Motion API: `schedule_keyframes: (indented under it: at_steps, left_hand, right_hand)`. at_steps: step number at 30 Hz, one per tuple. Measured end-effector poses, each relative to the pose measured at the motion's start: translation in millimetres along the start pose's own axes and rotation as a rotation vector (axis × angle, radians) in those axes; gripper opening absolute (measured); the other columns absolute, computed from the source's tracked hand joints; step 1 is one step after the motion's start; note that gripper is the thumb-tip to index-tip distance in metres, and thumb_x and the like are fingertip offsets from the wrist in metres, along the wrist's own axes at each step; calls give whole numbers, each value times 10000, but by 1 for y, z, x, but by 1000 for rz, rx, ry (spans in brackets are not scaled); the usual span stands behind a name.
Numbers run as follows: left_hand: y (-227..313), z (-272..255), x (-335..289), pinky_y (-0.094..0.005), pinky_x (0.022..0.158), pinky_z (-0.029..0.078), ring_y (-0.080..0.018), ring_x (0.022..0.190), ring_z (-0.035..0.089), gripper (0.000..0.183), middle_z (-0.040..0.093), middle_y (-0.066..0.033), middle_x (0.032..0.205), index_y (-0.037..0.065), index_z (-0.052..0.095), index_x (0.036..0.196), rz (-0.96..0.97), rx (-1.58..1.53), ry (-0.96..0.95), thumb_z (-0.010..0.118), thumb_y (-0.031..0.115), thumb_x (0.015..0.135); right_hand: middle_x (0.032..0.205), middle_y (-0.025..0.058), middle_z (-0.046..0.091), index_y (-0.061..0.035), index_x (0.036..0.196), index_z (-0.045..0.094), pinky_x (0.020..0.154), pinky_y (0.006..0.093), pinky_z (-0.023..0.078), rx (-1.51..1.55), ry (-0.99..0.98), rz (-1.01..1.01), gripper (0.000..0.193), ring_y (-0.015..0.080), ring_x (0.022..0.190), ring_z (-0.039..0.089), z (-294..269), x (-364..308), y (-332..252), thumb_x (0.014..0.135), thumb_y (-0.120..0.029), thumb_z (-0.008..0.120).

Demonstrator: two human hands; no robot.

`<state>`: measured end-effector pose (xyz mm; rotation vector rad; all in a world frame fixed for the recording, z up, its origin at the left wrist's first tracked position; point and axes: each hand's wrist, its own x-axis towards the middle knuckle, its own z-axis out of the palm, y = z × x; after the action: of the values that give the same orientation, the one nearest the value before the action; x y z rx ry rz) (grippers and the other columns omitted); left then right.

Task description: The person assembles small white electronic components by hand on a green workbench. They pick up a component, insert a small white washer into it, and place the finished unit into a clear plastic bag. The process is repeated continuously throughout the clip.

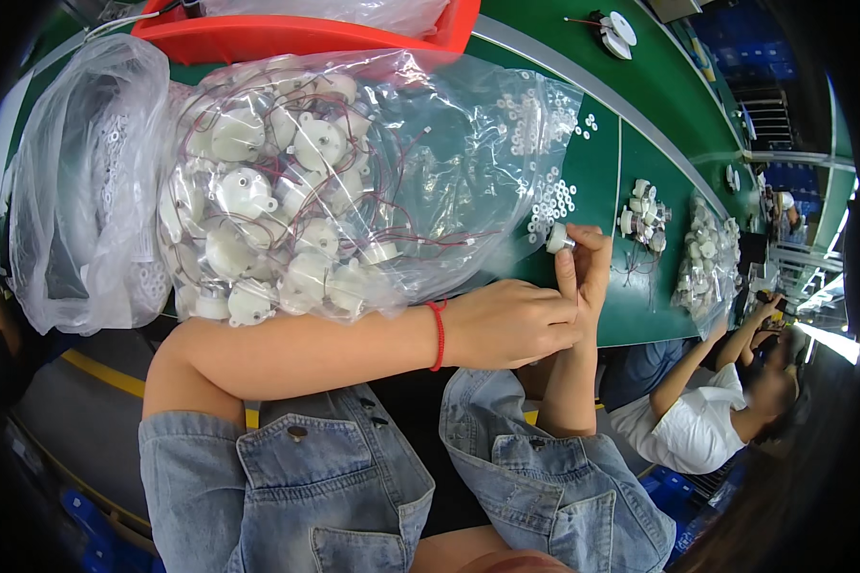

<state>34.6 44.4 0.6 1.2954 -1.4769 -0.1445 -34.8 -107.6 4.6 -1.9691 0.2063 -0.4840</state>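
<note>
My right hand [588, 267] pinches a small white cylindrical part with a metallic side [558, 239] between thumb and fingers, just above the green table. My left hand [516, 325], below a red cord bracelet [438, 334], is closed with its fingers curled against my right hand near the wrist. What those fingers hold, if anything, is hidden. Small white ring washers [552, 198] lie loose beyond the held part. Left of them, a clear plastic bag [459, 124] lies over many round white plastic housings [247, 194] with thin red wires.
A second clear bag [43, 220] with white rings stands far left. Behind is a red bin [306, 36]. To the right sit a cluster of white parts [644, 218] and another filled bag [705, 253]. A co-worker in a white shirt [693, 420] sits at the right.
</note>
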Motion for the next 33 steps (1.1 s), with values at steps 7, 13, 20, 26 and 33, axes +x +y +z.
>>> schedule_keyframes:
  at_steps: [7,13,20,26,33]
  left_hand:
    - [1,1,1,-360,635,509,-239,743,612,140,522,-75,823,47,630,962,-43,15,17,627,143,861]
    - [1,1,0,-366,643,513,-250,750,618,137,520,-83,837,41,622,956,-45,0,27,625,138,859]
    - [-1,3,-1,-375,661,519,-260,761,628,129,520,-87,852,44,612,933,-32,10,19,628,150,862]
    - [-1,3,-1,-374,661,520,-262,762,632,106,520,-85,842,51,601,898,-34,10,12,626,150,869]
    - [-1,2,0,-373,649,520,-259,757,632,105,520,-84,843,51,604,900,-46,3,2,626,148,869]
  right_hand:
    - [911,131,541,21,1118,533,732,302,460,-385,2,-43,228,196,796,542,3,8,4,1004,-175,556]
    - [921,122,521,34,1104,499,704,290,467,-376,44,-13,265,180,771,534,8,5,4,998,-193,584]
    - [938,108,503,29,1108,491,707,278,464,-335,25,-2,267,167,794,537,7,6,1,987,-180,605]
    - [891,109,503,27,1095,503,682,279,448,-423,6,-1,264,168,765,515,4,6,2,973,-173,625]
    - [875,111,509,28,1080,516,641,295,416,-426,-1,-9,240,172,716,474,5,8,-1,962,-147,630]
